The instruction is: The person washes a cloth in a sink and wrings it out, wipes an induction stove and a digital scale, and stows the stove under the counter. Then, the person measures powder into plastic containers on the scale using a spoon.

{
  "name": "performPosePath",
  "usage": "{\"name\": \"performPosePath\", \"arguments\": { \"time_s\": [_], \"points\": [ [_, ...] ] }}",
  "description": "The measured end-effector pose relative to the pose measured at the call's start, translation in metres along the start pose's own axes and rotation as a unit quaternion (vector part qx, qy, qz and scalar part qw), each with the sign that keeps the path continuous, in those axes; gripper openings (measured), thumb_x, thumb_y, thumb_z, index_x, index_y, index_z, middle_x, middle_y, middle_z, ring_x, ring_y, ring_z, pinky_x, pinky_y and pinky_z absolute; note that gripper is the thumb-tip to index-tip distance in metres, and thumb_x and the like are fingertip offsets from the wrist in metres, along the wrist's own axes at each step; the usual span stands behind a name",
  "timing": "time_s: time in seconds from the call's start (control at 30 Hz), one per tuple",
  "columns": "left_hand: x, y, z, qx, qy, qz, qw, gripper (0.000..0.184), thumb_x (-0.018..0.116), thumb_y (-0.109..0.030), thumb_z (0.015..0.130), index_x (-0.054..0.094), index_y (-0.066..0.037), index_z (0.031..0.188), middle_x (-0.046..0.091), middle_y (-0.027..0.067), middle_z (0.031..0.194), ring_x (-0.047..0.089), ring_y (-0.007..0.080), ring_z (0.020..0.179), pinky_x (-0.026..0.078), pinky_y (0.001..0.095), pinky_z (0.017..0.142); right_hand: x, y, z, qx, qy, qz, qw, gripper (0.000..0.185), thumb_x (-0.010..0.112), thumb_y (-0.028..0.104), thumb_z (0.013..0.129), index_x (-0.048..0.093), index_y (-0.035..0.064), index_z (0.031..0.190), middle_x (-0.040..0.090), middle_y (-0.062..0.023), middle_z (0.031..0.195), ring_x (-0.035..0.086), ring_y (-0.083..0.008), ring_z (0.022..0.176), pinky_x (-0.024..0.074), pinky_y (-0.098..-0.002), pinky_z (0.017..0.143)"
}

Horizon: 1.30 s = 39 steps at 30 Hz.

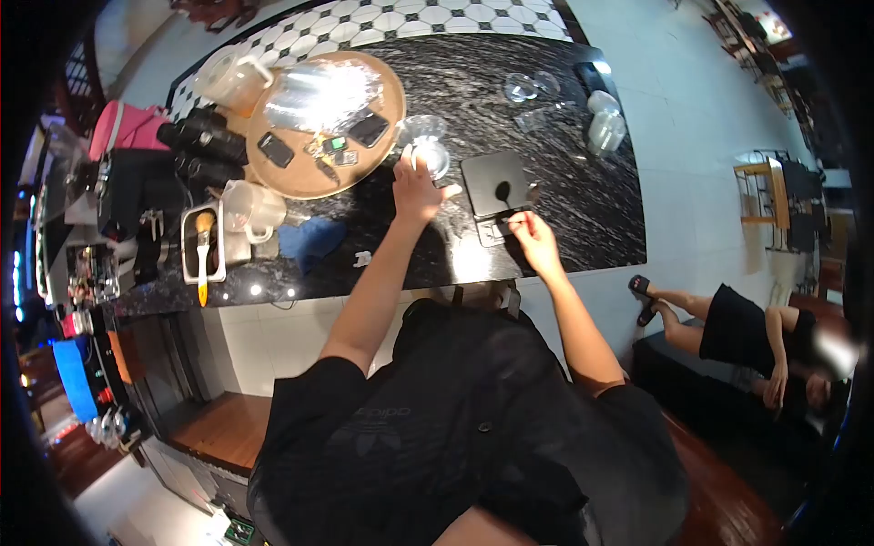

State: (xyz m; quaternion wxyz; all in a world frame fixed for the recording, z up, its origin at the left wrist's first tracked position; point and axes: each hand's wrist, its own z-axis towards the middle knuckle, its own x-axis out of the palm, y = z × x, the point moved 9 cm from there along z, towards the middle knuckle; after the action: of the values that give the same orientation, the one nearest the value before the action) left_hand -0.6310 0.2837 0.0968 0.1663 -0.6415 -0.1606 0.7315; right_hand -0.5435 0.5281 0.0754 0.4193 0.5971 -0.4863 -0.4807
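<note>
My left hand (pixel 417 191) reaches over the counter with its fingers stretched and its thumb apart. Its fingertips are at a clear round plastic container (pixel 435 162); whether they press on it I cannot tell. Just to the right lies a flat black kitchen scale (pixel 492 177) with a lighter display strip at its near edge. Beside that strip, my right hand (pixel 537 241) is closed in a pinch on the thin handle of a small dark spoon (pixel 503 190), whose bowl is over the scale's plate.
A round brown tray (pixel 300 187) carries phones and shiny wrap. Left of it stand a pitcher (pixel 232 84), a clear jug (pixel 253 207) and a metal pan with a brush (pixel 203 246). A blue cloth (pixel 309 241) lies near the edge. Clear cups (pixel 604 127) stand right. Someone sits at far right.
</note>
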Motion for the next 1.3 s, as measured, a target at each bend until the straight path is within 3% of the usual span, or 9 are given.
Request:
{"name": "performPosePath", "arguments": {
  "time_s": [0.1,0.23,0.5,0.77,0.83,0.87,0.97,1.0,1.3],
  "points": [
    [0.016,-0.015,0.025,-0.029,0.100,0.068,0.992,0.087,0.082,-0.034,0.064,0.040,-0.013,0.138,0.043,0.0180,0.133,0.043,0.0383,0.118,0.049,0.0456,0.089,-0.071,-0.023,-0.022,0.071,-0.057,0.022,0.996,0.009,0.060,0.015,0.091,0.062,0.0058,0.092,0.046,0.0082,0.066,0.039,-0.0023,0.058,0.0325,-0.0209,0.053],
    [0.010,-0.022,0.043,0.126,-0.054,0.013,0.990,0.068,0.081,-0.018,0.059,0.052,-0.010,0.120,0.052,0.0162,0.113,0.050,0.0371,0.107,0.045,0.0472,0.087,-0.123,-0.051,-0.048,0.089,-0.110,0.053,0.989,0.009,0.059,0.015,0.092,0.062,0.0064,0.093,0.043,0.0097,0.062,0.036,-0.0011,0.053,0.0280,-0.0212,0.048],
    [-0.035,-0.075,0.025,0.140,-0.121,-0.105,0.977,0.065,0.082,-0.020,0.056,0.054,-0.006,0.114,0.052,0.0200,0.108,0.051,0.0388,0.103,0.045,0.0472,0.089,-0.173,-0.071,-0.058,0.087,-0.125,0.168,0.974,0.008,0.059,0.014,0.093,0.062,0.0068,0.095,0.044,0.0095,0.064,0.037,-0.0013,0.054,0.0282,-0.0199,0.048],
    [0.055,-0.289,-0.016,0.261,0.123,-0.135,0.948,0.075,0.084,-0.009,0.059,0.049,-0.012,0.126,0.040,0.0140,0.136,0.043,0.0374,0.122,0.043,0.0426,0.100,-0.231,-0.073,-0.037,0.064,-0.146,0.166,0.973,0.006,0.059,0.011,0.093,0.062,0.0062,0.096,0.048,0.0086,0.071,0.039,-0.0007,0.059,0.0308,-0.0185,0.052],
    [0.102,-0.299,-0.024,0.328,0.168,-0.070,0.927,0.079,0.084,-0.009,0.059,0.048,-0.013,0.129,0.038,0.0141,0.139,0.039,0.0373,0.128,0.041,0.0429,0.103,-0.242,-0.077,-0.033,0.056,-0.145,0.130,0.979,0.007,0.059,0.010,0.092,0.062,0.0047,0.096,0.052,0.0075,0.075,0.044,-0.0019,0.067,0.0360,-0.0182,0.060],
    [0.120,-0.299,-0.027,0.336,0.186,-0.014,0.923,0.081,0.085,-0.015,0.061,0.046,-0.014,0.133,0.036,0.0140,0.142,0.037,0.0355,0.132,0.036,0.0453,0.106,-0.244,-0.077,-0.029,0.028,-0.147,0.117,0.982,0.008,0.059,0.014,0.093,0.062,0.0071,0.095,0.048,0.0074,0.069,0.040,-0.0009,0.056,0.0319,-0.0175,0.049],
    [0.120,-0.309,-0.033,0.349,0.140,-0.024,0.926,0.074,0.080,-0.021,0.069,0.047,-0.014,0.134,0.037,0.0165,0.142,0.037,0.0372,0.132,0.031,0.0491,0.108,-0.248,-0.082,-0.026,0.024,-0.137,0.110,0.984,0.008,0.059,0.014,0.093,0.062,0.0073,0.095,0.048,0.0074,0.069,0.041,-0.0011,0.057,0.0323,-0.0175,0.050],
    [0.113,-0.312,-0.034,0.356,0.104,-0.024,0.928,0.067,0.078,-0.029,0.072,0.051,-0.013,0.130,0.042,0.0153,0.138,0.039,0.0351,0.130,0.033,0.0483,0.105,-0.248,-0.089,-0.028,0.056,-0.125,0.135,0.981,0.009,0.061,0.011,0.091,0.062,0.0029,0.094,0.054,0.0059,0.078,0.046,-0.0026,0.071,0.0376,-0.0186,0.065],
    [0.125,-0.309,-0.023,0.251,0.186,0.058,0.948,0.068,0.081,-0.029,0.067,0.053,-0.013,0.127,0.051,0.0117,0.130,0.047,0.0309,0.120,0.039,0.0448,0.093,-0.226,-0.094,-0.007,0.060,-0.062,0.141,0.986,0.011,0.061,0.014,0.092,0.062,0.0041,0.097,0.053,0.0064,0.075,0.042,-0.0014,0.064,0.0342,-0.0184,0.056]
  ]
}}
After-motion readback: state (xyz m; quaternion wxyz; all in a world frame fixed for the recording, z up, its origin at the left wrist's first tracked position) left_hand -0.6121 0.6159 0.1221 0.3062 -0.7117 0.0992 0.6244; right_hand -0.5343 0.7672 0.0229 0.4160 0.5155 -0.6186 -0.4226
